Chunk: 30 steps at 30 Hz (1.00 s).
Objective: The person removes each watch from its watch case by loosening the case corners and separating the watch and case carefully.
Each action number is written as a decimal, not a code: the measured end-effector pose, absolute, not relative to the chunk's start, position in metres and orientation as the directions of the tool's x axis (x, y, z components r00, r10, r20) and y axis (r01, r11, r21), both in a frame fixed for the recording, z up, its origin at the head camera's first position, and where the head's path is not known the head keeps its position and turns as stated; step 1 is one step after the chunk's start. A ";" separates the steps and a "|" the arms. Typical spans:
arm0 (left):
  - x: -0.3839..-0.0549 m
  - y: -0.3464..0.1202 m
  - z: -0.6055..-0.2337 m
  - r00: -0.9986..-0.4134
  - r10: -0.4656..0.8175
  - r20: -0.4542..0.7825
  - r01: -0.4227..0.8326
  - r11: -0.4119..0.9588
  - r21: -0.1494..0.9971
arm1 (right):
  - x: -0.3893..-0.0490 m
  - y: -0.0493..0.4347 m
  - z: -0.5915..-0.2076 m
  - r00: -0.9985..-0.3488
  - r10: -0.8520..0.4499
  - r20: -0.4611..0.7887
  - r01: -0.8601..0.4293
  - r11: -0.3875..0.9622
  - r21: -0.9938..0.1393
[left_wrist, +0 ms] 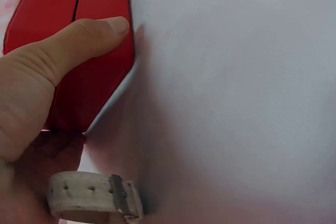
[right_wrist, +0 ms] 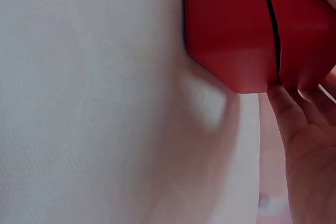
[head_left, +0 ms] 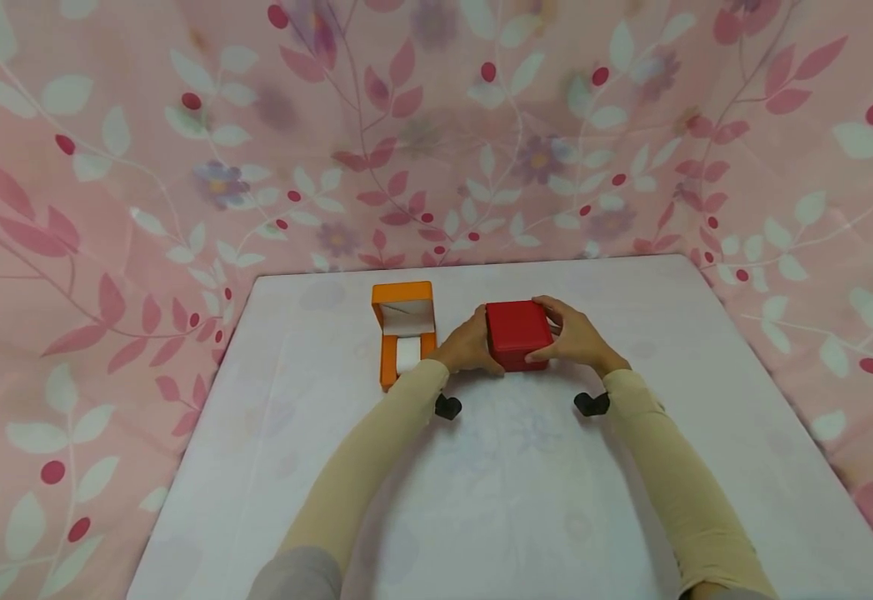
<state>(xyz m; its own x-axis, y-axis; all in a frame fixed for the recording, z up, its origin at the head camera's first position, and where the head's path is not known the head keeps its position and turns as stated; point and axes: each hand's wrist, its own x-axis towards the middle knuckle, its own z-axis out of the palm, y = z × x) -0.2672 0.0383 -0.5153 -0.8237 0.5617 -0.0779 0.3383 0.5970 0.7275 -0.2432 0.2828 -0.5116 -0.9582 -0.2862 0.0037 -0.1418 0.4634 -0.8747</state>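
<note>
Between my two hands sits a closed red box (head_left: 517,323) on the white-covered table. My left hand (head_left: 470,342) grips its left side, the thumb (left_wrist: 89,38) lying along the front face. On the opposite side my right hand (head_left: 577,335) holds it, thumb at the front and fingers (right_wrist: 289,111) at the side near the dark seam. Beneath the left hand, the left wrist view shows a pale buckled strap (left_wrist: 84,195) with holes; whether the hand holds it cannot be told. Left of the hands stands an open orange box (head_left: 402,292) with a white cushion (head_left: 408,356) inside.
The table (head_left: 526,500) has a pale cloth over it. Pink floral fabric (head_left: 436,142) hangs behind it and at both sides. Black wrist devices (head_left: 447,407) show below both wrists. The left forearm passes close to the orange box.
</note>
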 end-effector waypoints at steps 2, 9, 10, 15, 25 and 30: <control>-0.267 0.037 -0.516 -0.830 0.553 -0.078 0.339 0.610 0.717 | -0.245 0.283 -0.510 -0.955 -0.297 0.002 -0.146 0.463 -0.874; -0.265 0.036 -0.519 -0.847 0.523 -0.095 0.318 0.641 0.699 | -0.250 0.286 -0.500 -0.956 -0.283 -0.081 -0.088 0.537 -0.839; -0.265 0.036 -0.520 -0.849 0.520 -0.091 0.318 0.642 0.698 | -0.252 0.286 -0.497 -0.954 -0.283 -0.101 -0.074 0.547 -0.834; -0.266 0.036 -0.521 -0.852 0.516 -0.090 0.315 0.641 0.700 | -0.261 0.289 -0.482 -0.942 -0.285 -0.180 -0.011 0.560 -0.829; -0.265 0.037 -0.517 -0.853 0.513 -0.090 0.316 0.648 0.693 | -0.282 0.287 -0.473 -0.943 -0.269 -0.198 0.053 0.463 -0.885; -0.265 0.039 -0.520 -0.853 0.513 -0.094 0.302 0.633 0.713 | -0.295 0.277 -0.468 -0.937 -0.221 -0.271 0.199 0.299 -0.933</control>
<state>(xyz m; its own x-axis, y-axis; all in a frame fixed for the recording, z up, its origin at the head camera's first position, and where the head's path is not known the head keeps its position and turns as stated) -0.2653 0.0387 -0.5199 -0.8532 0.5130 -0.0942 0.3021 0.6332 0.7126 -0.2954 0.2775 -0.4677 -0.9368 -0.2212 -0.2711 0.1994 0.2990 -0.9332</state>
